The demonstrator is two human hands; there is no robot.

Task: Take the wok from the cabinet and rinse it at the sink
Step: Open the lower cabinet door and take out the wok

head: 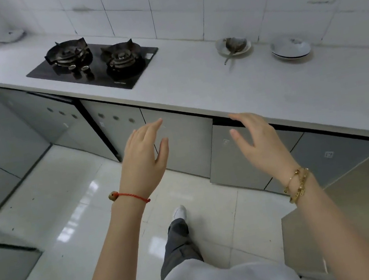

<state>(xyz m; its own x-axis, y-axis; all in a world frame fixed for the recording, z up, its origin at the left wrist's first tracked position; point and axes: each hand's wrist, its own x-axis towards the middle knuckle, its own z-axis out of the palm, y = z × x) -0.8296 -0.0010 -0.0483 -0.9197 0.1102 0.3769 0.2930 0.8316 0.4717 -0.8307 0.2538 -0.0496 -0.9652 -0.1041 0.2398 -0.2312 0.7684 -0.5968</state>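
Note:
My left hand (143, 156) is open and empty, fingers stretched toward a grey cabinet door (184, 144) under the white countertop (218, 86). My right hand (259, 140) is open too, held in front of the neighbouring grey cabinet door (229, 157), its fingertips near that door's dark top edge. All the cabinet doors in view are closed. No wok and no sink are in view.
A black two-burner gas hob (94, 64) is set into the countertop at the left. A plate with food scraps (233, 46) and a stack of plates (291, 48) stand at the back right. A steel-fronted unit (358, 209) juts out at the lower right. Glossy white floor tiles (68, 206) lie below.

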